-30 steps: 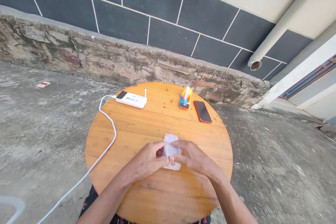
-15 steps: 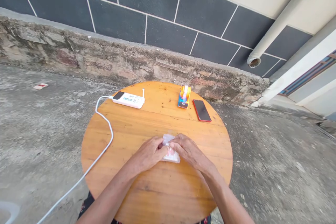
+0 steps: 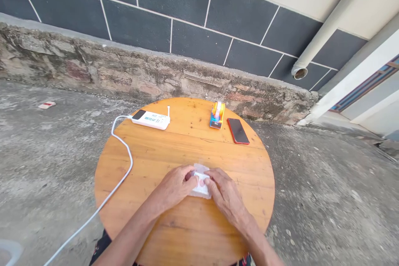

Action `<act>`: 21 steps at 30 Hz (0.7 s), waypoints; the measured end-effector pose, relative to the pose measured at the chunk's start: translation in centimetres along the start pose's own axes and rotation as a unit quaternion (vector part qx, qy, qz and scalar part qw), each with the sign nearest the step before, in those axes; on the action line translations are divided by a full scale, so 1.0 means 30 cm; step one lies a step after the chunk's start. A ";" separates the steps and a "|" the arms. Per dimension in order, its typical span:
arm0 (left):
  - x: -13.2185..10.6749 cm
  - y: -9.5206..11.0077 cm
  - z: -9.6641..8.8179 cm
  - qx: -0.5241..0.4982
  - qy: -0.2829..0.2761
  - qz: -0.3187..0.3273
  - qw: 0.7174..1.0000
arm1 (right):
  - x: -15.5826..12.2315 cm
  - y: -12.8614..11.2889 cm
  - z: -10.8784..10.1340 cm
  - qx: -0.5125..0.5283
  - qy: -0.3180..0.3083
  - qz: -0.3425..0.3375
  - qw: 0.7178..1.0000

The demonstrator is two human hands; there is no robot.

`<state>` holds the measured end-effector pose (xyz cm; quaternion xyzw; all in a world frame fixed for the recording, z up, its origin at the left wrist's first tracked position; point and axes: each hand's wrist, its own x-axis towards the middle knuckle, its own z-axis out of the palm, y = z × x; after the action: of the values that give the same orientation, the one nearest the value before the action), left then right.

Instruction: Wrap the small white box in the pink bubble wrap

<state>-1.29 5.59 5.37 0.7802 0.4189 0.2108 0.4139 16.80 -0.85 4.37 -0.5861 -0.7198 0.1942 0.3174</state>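
Observation:
A small white packet in clear plastic wrap (image 3: 201, 189) lies at the middle of the round wooden table (image 3: 174, 232), with a pinkish mark on its top. My left hand (image 3: 178, 181) grips its left side, the thumb on top and the fingers at the far left edge. On the opposite side, my right hand (image 3: 225, 189) holds the packet's right edge with thumb and forefinger. What is inside the wrap is too small to make out.
Toward the far left edge sits a white power bank (image 3: 152, 120) with a long white cable (image 3: 120, 178) running off the table. A tape dispenser (image 3: 217, 115) and a red-edged phone (image 3: 238, 131) lie at the far right. Beyond stands a stone-based wall (image 3: 131, 68).
My right hand's thumb and fingers have moved slightly apart and toward the packet's right edge, showing more of its top. The left hand keeps its place.

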 end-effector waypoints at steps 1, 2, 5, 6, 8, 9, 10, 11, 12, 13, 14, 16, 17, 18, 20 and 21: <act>-0.021 0.003 0.002 0.007 0.002 -0.002 1.000 | -0.016 -0.011 0.002 0.003 -0.002 0.000 1.000; -0.044 0.004 0.005 0.013 0.002 -0.002 1.000 | -0.033 -0.022 0.005 0.006 -0.005 0.000 1.000; -0.116 -0.009 0.022 0.018 0.003 -0.004 1.000 | -0.079 -0.049 0.014 0.008 -0.018 0.001 1.000; -0.136 -0.015 0.031 0.011 0.007 -0.003 1.000 | -0.090 -0.057 0.017 0.008 -0.022 0.000 1.000; -0.167 -0.023 0.048 -0.002 0.039 -0.001 0.999 | -0.105 -0.069 0.021 0.005 -0.026 -0.002 1.000; -0.177 -0.023 0.056 -0.004 0.060 0.003 0.998 | -0.108 -0.074 0.022 0.002 -0.027 -0.004 1.000; -0.184 -0.021 0.062 -0.003 0.075 0.011 0.997 | -0.109 -0.078 0.021 -0.001 -0.028 -0.006 1.000; -0.188 -0.017 0.067 0.000 0.081 0.024 0.996 | -0.108 -0.081 0.019 -0.003 -0.031 -0.008 0.999; -0.191 -0.012 0.070 0.003 0.077 0.039 0.996 | -0.105 -0.081 0.015 -0.004 -0.033 -0.009 0.999; -0.191 -0.008 0.071 0.003 0.068 0.053 0.996 | -0.100 -0.078 0.010 -0.001 -0.036 -0.009 0.999; -0.191 -0.004 0.071 0.001 0.058 0.061 0.996 | -0.094 -0.071 0.004 0.004 -0.038 -0.008 0.999; -0.190 0.000 0.068 -0.006 0.052 0.063 0.997 | -0.075 -0.047 -0.010 0.018 -0.030 0.003 0.999; -0.189 -0.001 0.066 -0.010 0.052 0.059 0.997 | -0.062 -0.030 -0.015 0.022 -0.024 0.012 0.999; -0.189 -0.002 0.064 -0.013 0.051 0.055 0.997 | -0.048 -0.013 -0.019 0.023 -0.019 0.023 0.999; -0.189 -0.004 0.062 -0.018 0.049 0.049 0.997 | -0.019 0.016 -0.021 0.011 -0.026 0.046 0.999; -0.189 -0.005 0.062 -0.020 0.048 0.046 0.998 | -0.005 0.026 -0.019 0.001 -0.035 0.056 0.998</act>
<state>-3.28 0.07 4.28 0.7793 0.3976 0.2750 0.3987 17.77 -0.86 4.23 -0.6182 -0.6960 0.2329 0.2814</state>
